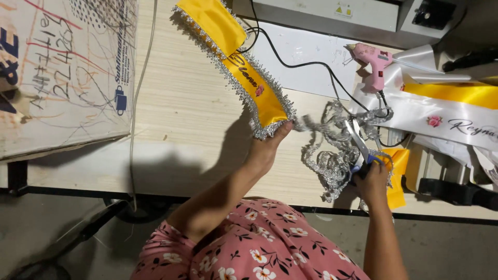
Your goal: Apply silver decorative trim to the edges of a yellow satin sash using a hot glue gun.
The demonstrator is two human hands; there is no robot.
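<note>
Pale wood-grain tabletop (181, 103) carries a scribbled cardboard box (62, 72) at one end and a pink plastic glue gun (374, 62) on white paper at the other. Left hand (267, 148) pinches the lower end of a yellow satin sash edged with silver lace (244, 72), which lies diagonally across the table. Right hand (371, 179) is closed around blue-handled steel scissors (360, 145), blades up amid a loose tangle of silver lace trim (329, 155). White satin ribbons (441, 116) lie just beside it.
</note>
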